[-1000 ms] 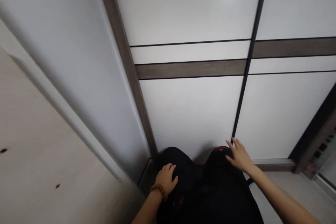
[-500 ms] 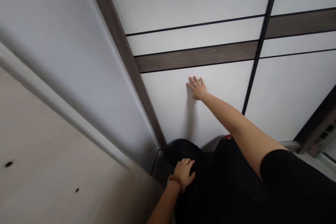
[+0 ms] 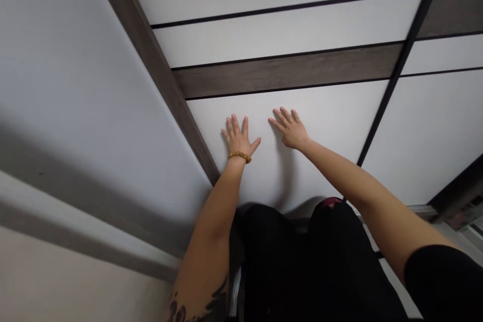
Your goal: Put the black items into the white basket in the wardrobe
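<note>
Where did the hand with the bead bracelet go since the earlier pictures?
Yes, upward: the left hand went from the black fabric to the white panel, just below the dark wood band.

Flat against a white panel (image 3: 324, 121), left hand (image 3: 238, 136) (bead bracelet (image 3: 239, 157) on its wrist) and right hand (image 3: 290, 128), fingers spread, side by side just below a dark wood strip (image 3: 287, 71); black clothing (image 3: 302, 261) along the bottom of the view.

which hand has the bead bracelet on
The left hand has the yellow-brown bead bracelet around its wrist; the right hand, also flat against the white panel, has a bare wrist.
</note>
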